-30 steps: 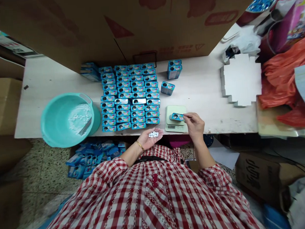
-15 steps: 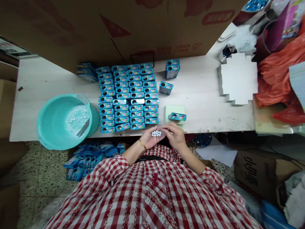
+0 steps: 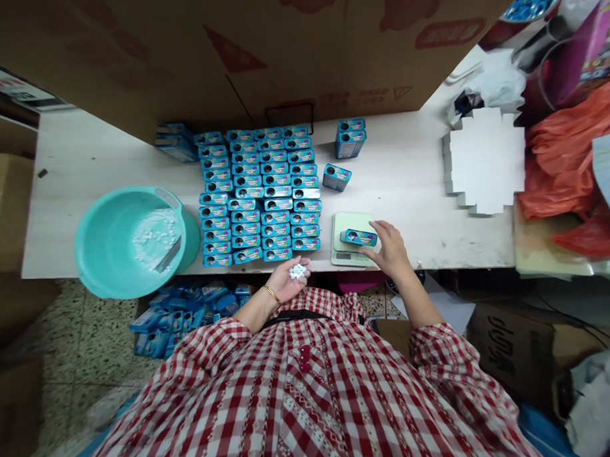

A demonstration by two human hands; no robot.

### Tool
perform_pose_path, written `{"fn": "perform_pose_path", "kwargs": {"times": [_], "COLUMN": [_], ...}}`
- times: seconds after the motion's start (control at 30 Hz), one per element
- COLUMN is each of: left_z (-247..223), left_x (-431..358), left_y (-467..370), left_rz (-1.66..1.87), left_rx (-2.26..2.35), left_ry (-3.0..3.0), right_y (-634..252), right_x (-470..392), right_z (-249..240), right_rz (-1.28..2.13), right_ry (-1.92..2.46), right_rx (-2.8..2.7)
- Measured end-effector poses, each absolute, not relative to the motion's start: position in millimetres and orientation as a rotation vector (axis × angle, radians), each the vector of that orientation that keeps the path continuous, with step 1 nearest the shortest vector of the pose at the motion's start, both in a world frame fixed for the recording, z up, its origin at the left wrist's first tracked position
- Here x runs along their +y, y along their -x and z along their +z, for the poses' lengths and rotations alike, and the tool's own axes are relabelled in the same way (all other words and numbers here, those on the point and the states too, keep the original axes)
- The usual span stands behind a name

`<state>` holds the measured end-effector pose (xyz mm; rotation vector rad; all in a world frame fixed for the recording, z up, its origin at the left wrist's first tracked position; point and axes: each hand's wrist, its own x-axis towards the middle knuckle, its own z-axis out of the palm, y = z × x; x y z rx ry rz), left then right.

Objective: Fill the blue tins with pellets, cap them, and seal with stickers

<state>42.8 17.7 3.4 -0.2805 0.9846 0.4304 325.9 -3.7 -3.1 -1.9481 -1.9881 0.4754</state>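
Observation:
My left hand (image 3: 285, 281) is cupped palm up near the table's front edge, holding a small heap of white candies (image 3: 297, 271). A blue tin (image 3: 359, 238) with a round dark opening stands on a pale green scale (image 3: 337, 257). My right hand (image 3: 392, 251) is at the tin's right end, thumb and fingers spread on either side of it; whether they touch the tin I cannot tell. Left of the scale stand rows of similar blue tins (image 3: 276, 219). Another single tin (image 3: 336, 177) stands behind the scale.
A turquoise basin (image 3: 98, 242) with white candies and a metal scoop (image 3: 168, 254) stands at the left. A large cardboard box (image 3: 179, 66) fills the back. A flat white carton (image 3: 485, 159) and red plastic bags (image 3: 578, 172) lie at the right. Blue packs (image 3: 188, 312) lie below the table.
My right hand has left the candies in my left palm and moved right to the tin on the scale. My left hand has shifted slightly left and down with the candies.

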Motion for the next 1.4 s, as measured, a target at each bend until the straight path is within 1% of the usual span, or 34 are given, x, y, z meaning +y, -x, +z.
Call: {"fn": "perform_pose_path", "kwargs": {"times": [0.1, 0.17, 0.27, 0.33, 0.4, 0.47, 0.57, 0.7, 0.8, 0.87, 1.0, 1.13, 1.27, 1.4], "left_z": [5, 5, 4, 3, 3, 3, 6, 6, 3, 1, 1, 6, 11, 14], "left_x": [20, 20, 21, 21, 22, 22, 21, 17, 13, 11, 10, 13, 18, 23], "left_y": [-45, -45, -40, -35, -29, -23, -15, -5, 1, 4, 4, 1, -7, -21], "left_rz": [0.443, 0.446, 0.47, 0.499, 0.528, 0.563, 0.629, 0.693, 0.723, 0.744, 0.768, 0.772, 0.743, 0.701], "left_rx": [0.996, 1.003, 1.01, 1.016, 1.028, 1.046, 1.072, 1.103, 1.116, 1.112, 1.118, 1.107, 1.102, 1.052], "left_ry": [0.271, 0.271, 0.28, 0.292, 0.308, 0.324, 0.344, 0.396, 0.432, 0.447, 0.467, 0.457, 0.443, 0.438], "right_y": [-322, -323, -333, -341, -342, -335, -316, -297, -298, -307, -326, -334, -355, -382], "right_x": [0, 5, 31, 63, 103, 145, 195, 228, 237, 243, 261, 270, 242, 172], "right_z": [-14, -14, -2, 7, 12, 10, -6, -34, -48, -52, -51, -49, -38, -8], "right_rz": [0.518, 0.467, 0.24, 0.089, 0.012, 0.01, 0.086, 0.291, 0.449, 0.442, 0.19, 0.011, -0.111, -0.239], "right_ry": [1.919, 1.893, 1.907, 1.929, 1.944, 1.962, 1.999, 2.03, 1.945, 1.894, 2.04, 2.159, 2.173, 2.195], "right_rx": [-2.058, -2.031, -1.879, -1.771, -1.719, -1.719, -1.785, -1.964, -2.086, -2.097, -2.059, -2.25, -2.323, -2.249]}}
